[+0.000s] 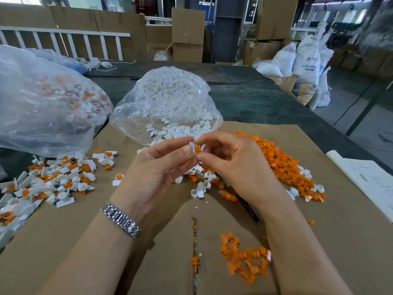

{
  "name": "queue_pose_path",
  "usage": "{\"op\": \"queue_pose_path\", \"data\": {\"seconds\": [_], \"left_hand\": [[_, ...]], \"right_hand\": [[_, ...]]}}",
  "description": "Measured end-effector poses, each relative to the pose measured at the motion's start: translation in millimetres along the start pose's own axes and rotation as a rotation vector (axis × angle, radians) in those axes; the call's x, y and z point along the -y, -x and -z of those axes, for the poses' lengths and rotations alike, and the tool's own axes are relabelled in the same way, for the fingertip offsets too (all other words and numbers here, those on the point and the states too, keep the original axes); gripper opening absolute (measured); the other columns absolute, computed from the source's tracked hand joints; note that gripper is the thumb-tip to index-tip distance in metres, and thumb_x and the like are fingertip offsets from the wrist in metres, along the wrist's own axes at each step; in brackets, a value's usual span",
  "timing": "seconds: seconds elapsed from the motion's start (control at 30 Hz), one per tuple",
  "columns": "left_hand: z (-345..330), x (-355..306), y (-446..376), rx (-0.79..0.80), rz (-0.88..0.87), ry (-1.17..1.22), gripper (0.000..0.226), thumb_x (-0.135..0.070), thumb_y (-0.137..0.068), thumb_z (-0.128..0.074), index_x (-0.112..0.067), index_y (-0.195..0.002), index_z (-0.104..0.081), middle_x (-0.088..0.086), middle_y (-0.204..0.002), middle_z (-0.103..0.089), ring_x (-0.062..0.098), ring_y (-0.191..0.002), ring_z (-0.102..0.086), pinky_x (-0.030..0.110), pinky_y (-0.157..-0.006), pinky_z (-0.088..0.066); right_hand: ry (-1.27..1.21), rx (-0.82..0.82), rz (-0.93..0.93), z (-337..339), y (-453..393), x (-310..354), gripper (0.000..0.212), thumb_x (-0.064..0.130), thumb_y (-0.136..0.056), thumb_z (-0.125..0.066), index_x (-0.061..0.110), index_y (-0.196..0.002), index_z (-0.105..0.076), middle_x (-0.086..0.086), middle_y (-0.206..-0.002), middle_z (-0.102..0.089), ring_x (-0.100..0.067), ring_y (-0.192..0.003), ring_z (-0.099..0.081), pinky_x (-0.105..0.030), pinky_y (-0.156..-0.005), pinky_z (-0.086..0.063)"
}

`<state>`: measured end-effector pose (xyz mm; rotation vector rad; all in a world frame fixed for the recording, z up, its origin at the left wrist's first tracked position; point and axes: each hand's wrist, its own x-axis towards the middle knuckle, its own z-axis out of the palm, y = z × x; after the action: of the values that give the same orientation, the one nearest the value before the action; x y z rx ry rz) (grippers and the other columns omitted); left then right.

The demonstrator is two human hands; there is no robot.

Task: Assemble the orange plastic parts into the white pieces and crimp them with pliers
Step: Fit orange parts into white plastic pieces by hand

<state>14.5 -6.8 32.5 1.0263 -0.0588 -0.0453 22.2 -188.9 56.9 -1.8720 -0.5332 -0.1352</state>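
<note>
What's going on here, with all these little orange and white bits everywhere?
A person is putting small plastic parts together by hand. The left hand pinches a white piece, and the right hand pinches an orange part against it. Loose orange parts lie heaped to the right, and an open clear bag of white pieces sits behind the hands. Joined orange-and-white pieces are scattered on the left. All of it rests on brown cardboard.
</note>
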Motion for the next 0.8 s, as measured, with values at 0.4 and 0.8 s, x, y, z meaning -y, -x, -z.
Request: {"op": "queue_pose_path", "data": {"seconds": [0.4, 0.8], "left_hand": [[-4, -1, 1, -0.070, -0.042, -0.033, 0.016, 0.001, -0.072, -0.076, -0.004, -0.086, -0.071, 0.011, -0.084, -0.074, 0.026, -0.087, -0.076, 0.028, -0.077, -0.060], [-6, -2, 2, -0.119, -0.047, 0.001, 0.012, -0.006, -0.064, -0.081, -0.008, -0.074, -0.076, 0.015, -0.084, -0.076, 0.023, -0.084, -0.076, 0.030, -0.082, -0.061]], "right_hand": [[0.087, -0.005, 0.025, -11, -1, -4, 0.019, 0.012, -0.088, -0.077, 0.023, -0.102, -0.072, 0.004, -0.085, -0.069, -0.013, -0.079, -0.069, -0.032, -0.075, -0.060], [-0.367, -0.093, -0.229, -13, -4, -10, 0.014, 0.013, -0.089, -0.076, 0.008, -0.101, -0.075, -0.008, -0.090, -0.076, -0.014, -0.074, -0.071, -0.020, -0.070, -0.056]]}}
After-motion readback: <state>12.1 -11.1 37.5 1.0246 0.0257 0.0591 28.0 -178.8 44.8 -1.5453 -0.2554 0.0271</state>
